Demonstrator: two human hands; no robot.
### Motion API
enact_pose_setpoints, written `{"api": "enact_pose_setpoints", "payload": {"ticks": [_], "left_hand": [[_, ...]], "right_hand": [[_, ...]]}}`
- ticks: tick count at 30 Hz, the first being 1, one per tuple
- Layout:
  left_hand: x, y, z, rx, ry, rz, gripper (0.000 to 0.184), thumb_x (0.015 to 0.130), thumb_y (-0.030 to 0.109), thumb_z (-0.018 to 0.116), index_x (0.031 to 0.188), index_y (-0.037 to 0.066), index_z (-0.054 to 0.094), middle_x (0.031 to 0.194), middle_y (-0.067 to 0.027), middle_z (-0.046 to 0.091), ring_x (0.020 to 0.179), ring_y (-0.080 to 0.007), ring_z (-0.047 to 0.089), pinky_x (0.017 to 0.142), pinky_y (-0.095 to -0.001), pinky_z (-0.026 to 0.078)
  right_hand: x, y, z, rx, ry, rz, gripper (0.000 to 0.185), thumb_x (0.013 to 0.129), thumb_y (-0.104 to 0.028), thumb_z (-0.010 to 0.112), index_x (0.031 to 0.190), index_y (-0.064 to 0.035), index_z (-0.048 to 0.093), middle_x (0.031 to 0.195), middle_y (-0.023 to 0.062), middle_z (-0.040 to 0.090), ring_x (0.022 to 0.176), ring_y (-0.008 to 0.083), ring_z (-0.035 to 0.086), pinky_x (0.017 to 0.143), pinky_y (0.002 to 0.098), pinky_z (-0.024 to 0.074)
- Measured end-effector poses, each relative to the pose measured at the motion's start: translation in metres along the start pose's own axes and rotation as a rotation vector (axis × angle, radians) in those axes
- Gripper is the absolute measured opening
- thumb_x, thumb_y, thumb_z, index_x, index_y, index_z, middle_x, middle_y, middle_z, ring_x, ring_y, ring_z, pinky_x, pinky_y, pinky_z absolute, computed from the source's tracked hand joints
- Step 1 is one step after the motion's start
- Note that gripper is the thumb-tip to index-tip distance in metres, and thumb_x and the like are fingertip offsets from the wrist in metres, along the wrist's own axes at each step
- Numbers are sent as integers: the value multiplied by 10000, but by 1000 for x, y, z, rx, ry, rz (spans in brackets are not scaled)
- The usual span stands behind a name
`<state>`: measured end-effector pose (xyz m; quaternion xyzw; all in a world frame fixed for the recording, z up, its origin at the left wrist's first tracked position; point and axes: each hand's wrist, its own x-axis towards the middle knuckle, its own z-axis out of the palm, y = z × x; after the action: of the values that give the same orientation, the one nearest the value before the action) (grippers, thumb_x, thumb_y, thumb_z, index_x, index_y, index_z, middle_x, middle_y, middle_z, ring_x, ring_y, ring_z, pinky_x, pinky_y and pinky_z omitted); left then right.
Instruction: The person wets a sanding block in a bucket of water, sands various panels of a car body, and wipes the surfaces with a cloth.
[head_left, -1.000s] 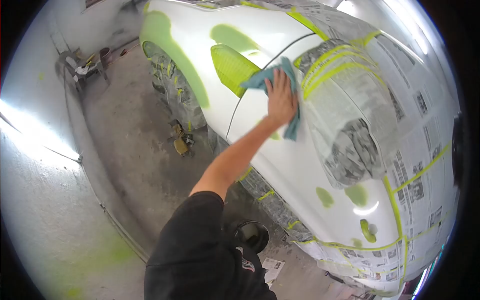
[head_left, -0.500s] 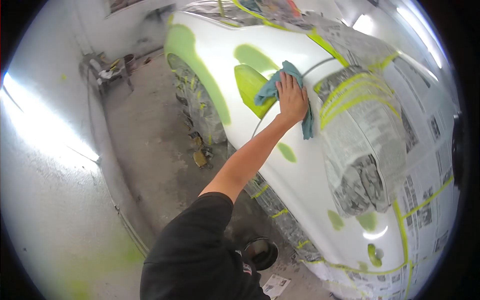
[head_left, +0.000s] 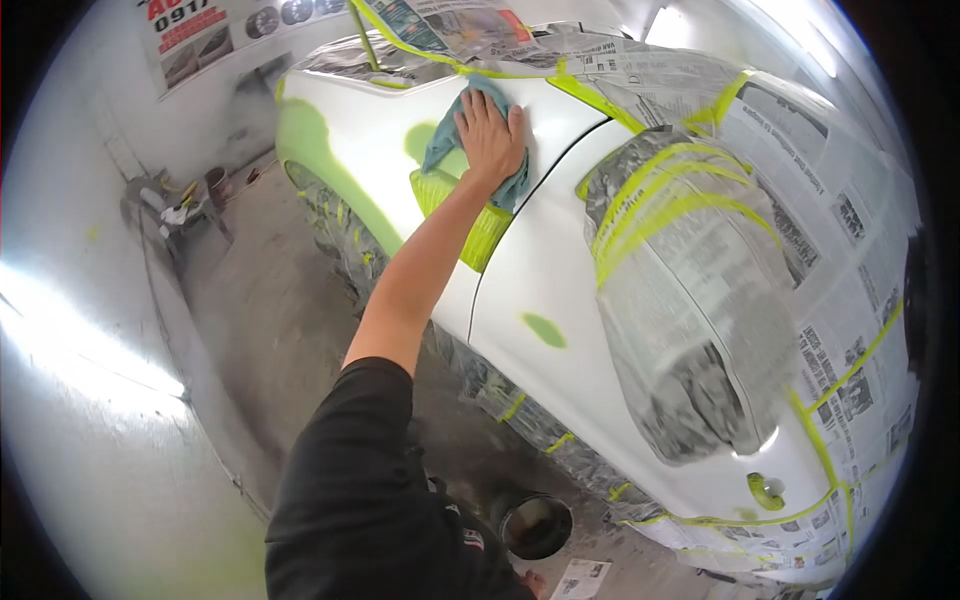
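My left hand (head_left: 492,138) presses a blue-green cloth (head_left: 445,146) against the white fender of a car (head_left: 560,220), palm down with the fingers stretched over it. Part of the cloth bunches out on both sides of the hand. Just below the cloth is a bright yellow-green taped patch (head_left: 484,244). Paler green patches show on the bodywork, including a small oval (head_left: 543,330) nearer me. At the bottom edge a small bit of my right hand (head_left: 534,583) shows beside my dark shirt; its fingers cannot be made out.
Newspaper (head_left: 840,270) and yellow-green tape cover much of the car, and clear plastic wraps the headlight area (head_left: 690,290). A black bucket (head_left: 537,526) stands on the floor near a sheet of paper (head_left: 581,579). A small stand with items (head_left: 180,212) is by the left wall.
My left hand has slid the cloth up and farther along the fender, away from the panel seam. The view has shifted, bringing a wall poster in and a bit of my right hand into sight.
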<state>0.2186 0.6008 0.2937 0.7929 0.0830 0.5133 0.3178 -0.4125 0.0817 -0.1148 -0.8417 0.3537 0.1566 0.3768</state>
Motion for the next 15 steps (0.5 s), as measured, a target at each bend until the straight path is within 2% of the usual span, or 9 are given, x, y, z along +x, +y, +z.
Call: {"api": "enact_pose_setpoints", "payload": {"ticks": [3, 5, 7, 10, 13, 15], "left_hand": [[2, 17, 5, 13, -59, 164, 692, 1012, 414, 421, 1394, -162, 382, 1526, -325, 294, 1466, -468, 191, 1176, -592, 137], [-15, 48, -5, -3, -93, 263, 667, 959, 360, 536, 1354, -165, 422, 1514, -315, 315, 1454, -470, 216, 1168, -594, 173], [-19, 62, -28, -60, -271, 453, 701, 911, 329, 593, 1391, -140, 392, 1516, -302, 316, 1436, -478, 245, 1158, -597, 200], [10, 34, -31, -284, -254, 499, 734, 893, 324, 600, 1441, -96, 350, 1504, -286, 334, 1415, -469, 285, 1153, -593, 215], [37, -11, -29, -238, -207, 446, 750, 888, 303, 604, 1482, -51, 313, 1493, -265, 356, 1398, -446, 322, 1152, -580, 228], [50, -43, -31, -205, -214, 483, 734, 887, 285, 600, 1486, -35, 322, 1489, -242, 371, 1386, -423, 345, 1151, -567, 242]], "right_hand": [[-5, -41, 48, 10, 13, 43, 298, 879, -282, 593, 877, 8, 663, 812, 225, 653, 741, 371, 623, 677, 473, 463], [-13, -70, 77, 10, 10, 60, 296, 880, -281, 593, 877, 7, 663, 812, 224, 653, 743, 369, 622, 676, 471, 463], [-18, -100, 103, 14, 7, 67, 294, 881, -281, 593, 878, 5, 662, 812, 222, 653, 744, 368, 622, 676, 470, 462], [-27, -132, 133, 23, 4, 70, 292, 882, -280, 593, 878, 3, 662, 813, 220, 652, 745, 365, 621, 676, 467, 462], [-36, -152, 154, 23, -8, 65, 289, 883, -279, 593, 879, 1, 661, 813, 218, 652, 747, 363, 621, 675, 465, 462], [-43, -157, 163, 21, -15, 60, 287, 883, -279, 593, 879, 0, 661, 813, 217, 652, 748, 361, 620, 675, 463, 461]]}}
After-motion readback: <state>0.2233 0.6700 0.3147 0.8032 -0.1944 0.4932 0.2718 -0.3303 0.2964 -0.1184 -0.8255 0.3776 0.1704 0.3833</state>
